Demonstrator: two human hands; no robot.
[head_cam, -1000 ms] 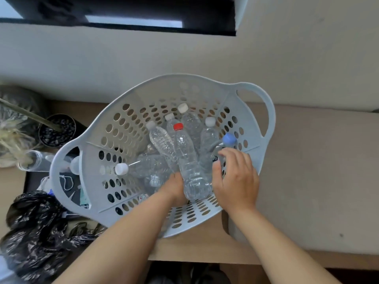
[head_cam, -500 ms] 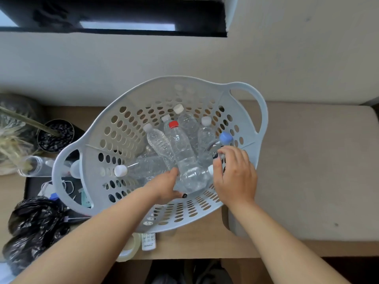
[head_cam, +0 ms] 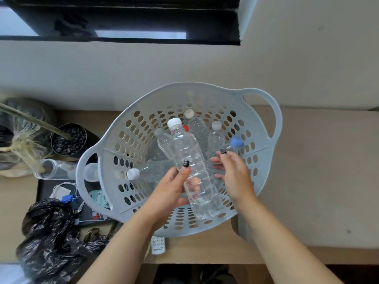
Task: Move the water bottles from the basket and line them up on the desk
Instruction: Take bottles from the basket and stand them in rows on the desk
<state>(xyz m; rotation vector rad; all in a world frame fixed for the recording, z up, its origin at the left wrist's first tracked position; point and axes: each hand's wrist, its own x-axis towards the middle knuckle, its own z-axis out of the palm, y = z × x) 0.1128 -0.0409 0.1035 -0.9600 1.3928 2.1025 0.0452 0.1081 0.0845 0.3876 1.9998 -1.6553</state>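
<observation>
Head view: the left hand (head_cam: 170,189) is closed round the middle of a clear bottle (head_cam: 191,169), white cap pointing far, above the basket (head_cam: 205,89); the right hand (head_cam: 233,173) hovers just right of it, fingers loosely spread, holding nothing. The bottle looks light, thin-walled and slick, so a mid-body grip seems soundest. More bottles lie below; a black bag (head_cam: 51,238) and pot (head_cam: 68,138) crowd the left, while the desk (head_cam: 328,171) is bare on the right.

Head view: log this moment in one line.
left hand: holding white-capped bottle | right hand: open, over basket | desk: no bottles lined up
</observation>
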